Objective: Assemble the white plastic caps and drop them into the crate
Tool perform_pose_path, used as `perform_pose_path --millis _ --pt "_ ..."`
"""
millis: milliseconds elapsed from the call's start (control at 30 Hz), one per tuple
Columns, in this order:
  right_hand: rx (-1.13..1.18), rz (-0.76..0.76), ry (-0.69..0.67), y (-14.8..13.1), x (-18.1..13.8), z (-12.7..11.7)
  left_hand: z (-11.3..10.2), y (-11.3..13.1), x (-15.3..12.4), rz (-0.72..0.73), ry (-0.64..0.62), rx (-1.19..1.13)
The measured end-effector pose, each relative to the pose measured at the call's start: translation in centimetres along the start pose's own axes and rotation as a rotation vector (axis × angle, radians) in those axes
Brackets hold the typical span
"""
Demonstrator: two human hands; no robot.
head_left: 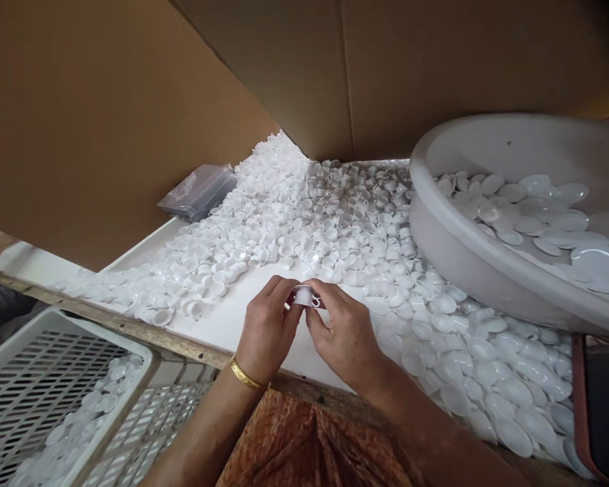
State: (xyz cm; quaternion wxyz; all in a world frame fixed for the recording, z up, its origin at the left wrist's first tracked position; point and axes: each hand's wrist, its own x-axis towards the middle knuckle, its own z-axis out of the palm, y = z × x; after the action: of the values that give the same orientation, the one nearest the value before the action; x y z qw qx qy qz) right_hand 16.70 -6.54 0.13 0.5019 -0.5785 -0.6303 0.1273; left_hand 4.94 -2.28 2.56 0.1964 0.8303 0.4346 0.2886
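Both hands meet over the bare front part of the white tabletop [243,297], holding a small white toy cup [303,295] with a ring handle on its right side. My left hand [271,321] pinches the cup's left side between thumb and fingers. On the handle side, my right hand [342,331] grips it the same way. The fingertips hide part of the cup, and I cannot tell whether a saucer is joined to it. Around the hands spreads a heap of small white cups [284,203], with white oval saucer-like pieces [487,379] to the right.
A large pale basin [436,223] on the right holds white saucers [532,203]. Tall cardboard [386,74] stands behind the heap. A plastic-wrapped packet [200,193] lies at left. Below the table edge sits a slatted crate [35,358] with white pieces. A dark phone-like object [606,406] is at right.
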Motion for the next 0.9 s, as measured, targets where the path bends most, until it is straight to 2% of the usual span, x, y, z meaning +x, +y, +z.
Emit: perform_pose_path --millis 167,300,400,500,667,733,833,867,900 --pt "0.062 0.027 -0.041 0.1 0.1 -0.4 -0.3 0.2 -0.1 0.014 -0.016 0.044" --pt "0.143 0.066 -0.020 0.0 0.0 -0.5 -0.1 0.0 0.1 0.001 -0.023 -0.083" --pt "0.170 0.127 -0.017 0.0 0.0 -0.6 -0.1 -0.3 0.5 -0.046 -0.086 -0.221" --pt "0.173 0.171 -0.034 0.2 0.1 -0.7 -0.2 -0.5 0.9 -0.067 -0.126 -0.260" --pt "0.191 0.210 -0.066 0.6 0.2 -0.2 1.0 -0.7 0.5 -0.056 -0.068 -0.195" --pt "0.223 0.202 -0.110 0.6 0.2 0.0 1.4 -0.9 0.2 -0.093 -0.035 -0.190" --pt "0.302 0.210 -0.294 0.6 0.5 -0.6 -0.2 -2.0 -0.3 -0.240 -0.063 -0.235" --pt "0.305 0.229 -0.328 0.8 0.7 -1.2 -1.6 -2.8 -0.8 -0.303 -0.079 -0.230" --pt "0.281 0.256 -0.304 1.2 1.0 -1.9 -3.4 -3.8 -1.4 -0.368 -0.078 -0.197"
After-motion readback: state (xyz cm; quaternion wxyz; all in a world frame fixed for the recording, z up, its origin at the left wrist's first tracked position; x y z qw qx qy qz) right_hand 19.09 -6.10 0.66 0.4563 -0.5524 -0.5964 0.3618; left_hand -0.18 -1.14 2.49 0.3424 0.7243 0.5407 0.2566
